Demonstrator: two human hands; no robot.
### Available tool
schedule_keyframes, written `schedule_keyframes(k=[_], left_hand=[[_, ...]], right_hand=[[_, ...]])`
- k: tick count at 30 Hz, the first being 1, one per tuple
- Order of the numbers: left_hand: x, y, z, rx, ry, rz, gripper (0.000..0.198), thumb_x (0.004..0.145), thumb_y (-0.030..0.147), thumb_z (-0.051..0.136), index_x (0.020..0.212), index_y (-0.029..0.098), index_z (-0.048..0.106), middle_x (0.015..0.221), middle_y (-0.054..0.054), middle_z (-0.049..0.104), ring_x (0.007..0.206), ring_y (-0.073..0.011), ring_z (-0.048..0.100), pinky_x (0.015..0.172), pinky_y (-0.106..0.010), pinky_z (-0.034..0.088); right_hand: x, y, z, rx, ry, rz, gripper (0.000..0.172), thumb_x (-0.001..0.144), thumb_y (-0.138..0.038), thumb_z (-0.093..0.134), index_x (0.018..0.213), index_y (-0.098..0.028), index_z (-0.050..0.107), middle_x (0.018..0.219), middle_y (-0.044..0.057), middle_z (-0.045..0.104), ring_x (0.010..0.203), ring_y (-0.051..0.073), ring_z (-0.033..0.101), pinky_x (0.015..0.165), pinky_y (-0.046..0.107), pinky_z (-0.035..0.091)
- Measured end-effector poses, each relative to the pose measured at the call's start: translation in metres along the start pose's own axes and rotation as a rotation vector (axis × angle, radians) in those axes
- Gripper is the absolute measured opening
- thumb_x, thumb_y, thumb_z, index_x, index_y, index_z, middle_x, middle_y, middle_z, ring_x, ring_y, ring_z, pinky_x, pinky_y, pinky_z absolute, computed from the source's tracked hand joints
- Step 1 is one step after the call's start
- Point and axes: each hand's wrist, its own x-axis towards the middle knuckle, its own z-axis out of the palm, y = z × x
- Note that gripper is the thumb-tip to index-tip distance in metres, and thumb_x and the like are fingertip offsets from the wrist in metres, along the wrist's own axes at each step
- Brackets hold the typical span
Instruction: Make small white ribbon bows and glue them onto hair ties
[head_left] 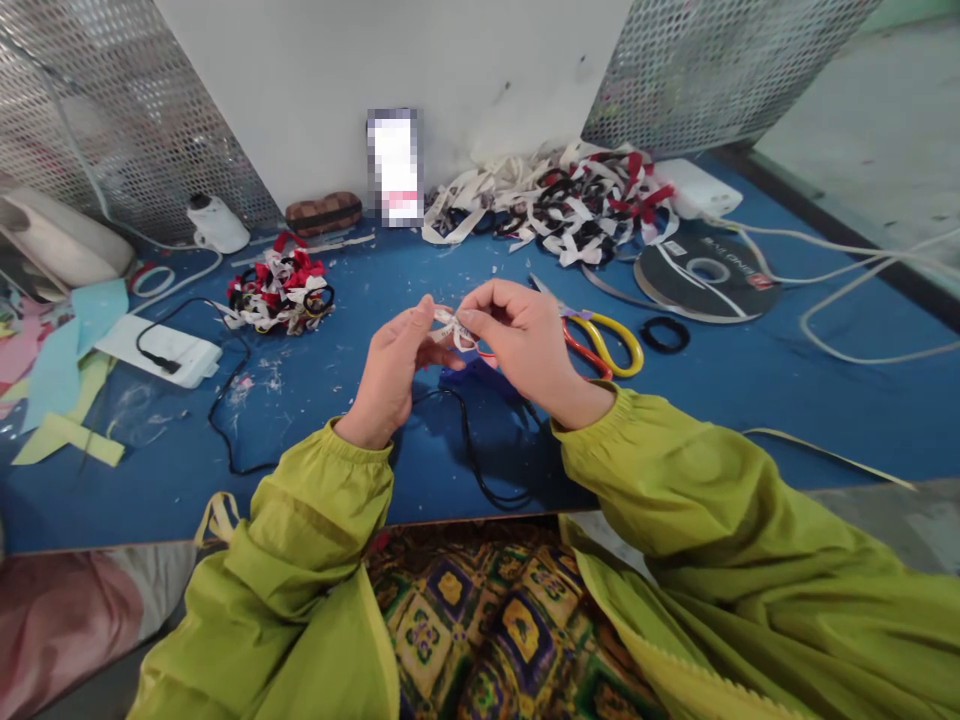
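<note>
Between my two hands, above the middle of the blue table, is a white printed ribbon (pixel 456 334) bent into loops. My left hand (pixel 397 365) pinches it from the left with thumb and fingers. From the right, my right hand (pixel 525 345) closes thumb and forefinger on the same ribbon. Below them lies a dark blue tool (pixel 484 378) with a black cord, partly hidden by my right hand. Scissors (pixel 611 345) with yellow and red handles rest just right of that hand, and beyond them a black hair tie (pixel 665 335).
A heap of ribboned hair ties (pixel 577 205) lies at the back; a smaller pile (pixel 279 290) sits left. A ribbon spool (pixel 705 275) is at the right. The phone (pixel 395 165) leans against the wall. A white power strip (pixel 161 350) and cables lie left, near paper strips (pixel 56 360).
</note>
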Motion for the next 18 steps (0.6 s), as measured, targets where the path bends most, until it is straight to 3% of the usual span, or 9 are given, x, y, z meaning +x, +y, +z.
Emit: schedule_keyframes(k=[3,7,14,18], left_hand=[[0.001,0.0,0.001,-0.038,0.009,-0.055,0.025,0.079,0.04,0.068,0.072,0.015,0.065,0.064,-0.002,0.066,0.054,-0.0107,0.061,0.051,-0.023,0.05],[0.0,0.001,0.003,0.03,0.103,0.025,0.019,0.081,0.025,0.067,0.065,0.015,0.063,0.056,0.001,0.062,0.046,-0.0078,0.056,0.048,-0.021,0.049],[-0.002,0.002,0.004,0.143,0.156,0.075,0.025,0.082,0.028,0.067,0.062,0.016,0.058,0.05,0.002,0.06,0.039,-0.0064,0.051,0.043,-0.02,0.042],[-0.002,0.002,0.003,0.045,0.161,0.051,0.019,0.08,0.031,0.069,0.073,0.016,0.06,0.057,0.002,0.064,0.042,-0.0065,0.053,0.045,-0.02,0.042]], right_hand=[[0.0,0.001,-0.001,-0.097,-0.052,-0.094,0.014,0.08,-0.014,0.061,0.068,-0.019,0.058,0.059,-0.004,0.056,0.056,0.011,0.049,0.056,0.027,0.039],[-0.001,0.002,-0.002,-0.22,-0.053,-0.245,0.016,0.081,-0.013,0.06,0.068,-0.02,0.057,0.064,-0.002,0.057,0.061,0.012,0.052,0.06,0.027,0.041],[-0.001,0.006,-0.009,-0.616,-0.16,-0.649,0.021,0.092,-0.02,0.048,0.074,-0.022,0.059,0.078,0.001,0.065,0.073,0.015,0.059,0.073,0.033,0.041],[0.0,0.009,-0.011,-0.664,-0.085,-0.65,0.019,0.091,-0.017,0.048,0.075,-0.022,0.058,0.077,0.001,0.064,0.073,0.016,0.058,0.071,0.033,0.041]])
